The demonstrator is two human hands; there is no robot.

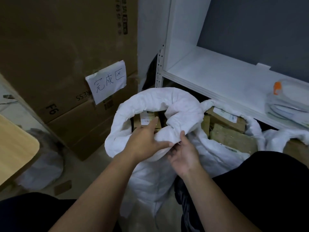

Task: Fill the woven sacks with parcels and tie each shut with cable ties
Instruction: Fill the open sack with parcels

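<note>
A white woven sack (150,178) stands on the floor in front of me, its rim rolled down into a thick collar. Brown cardboard parcels (147,121) show inside its mouth. My left hand (145,141) grips the near part of the rolled rim, thumb pressed on the fabric, fingers reaching into the opening. From below, my right hand (184,153) pinches the same fold of rim between thumb and fingers. To the right a second white sack (254,129) stands open, holding more cardboard parcels (232,136).
Large cardboard boxes (70,64) with a handwritten paper sign (107,82) stand behind on the left. A white metal shelf (225,76) at right carries a pile of bagged cable ties (287,106). A wooden table corner (15,148) juts in at left, with a crumpled sack (43,169) below it.
</note>
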